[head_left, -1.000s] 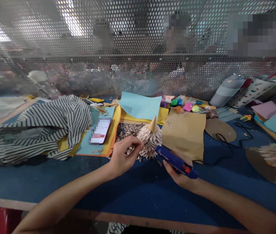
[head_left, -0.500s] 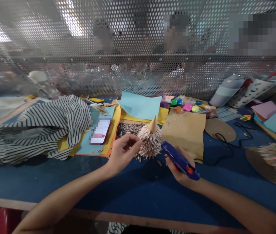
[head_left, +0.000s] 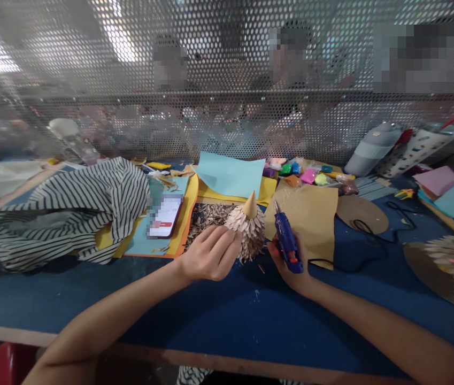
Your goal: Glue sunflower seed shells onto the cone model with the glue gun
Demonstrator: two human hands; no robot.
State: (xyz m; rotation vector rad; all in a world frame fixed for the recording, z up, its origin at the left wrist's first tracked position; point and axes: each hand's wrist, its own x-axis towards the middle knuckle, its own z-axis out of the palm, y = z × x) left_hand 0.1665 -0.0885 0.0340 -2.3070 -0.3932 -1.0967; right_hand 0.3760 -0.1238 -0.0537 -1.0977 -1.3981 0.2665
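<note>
Cone [head_left: 252, 230] just beside left fingers [head_left: 227, 247]

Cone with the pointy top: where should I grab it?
Probably by its bare tip, from above: the cone stands point-up, overlapping scales cover the sides below, and the left hand blocks part of its left.

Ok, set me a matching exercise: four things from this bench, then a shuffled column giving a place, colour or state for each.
1. Glue gun
2. Phone
3. Cone
4. Cloth

A. Black-and-white striped
B. In the right hand
C. Lying on light-blue paper
D. Covered in pale pieces below a bare, upward-pointing tip

Pairs: 1-B, 2-C, 3-D, 4-A
</note>
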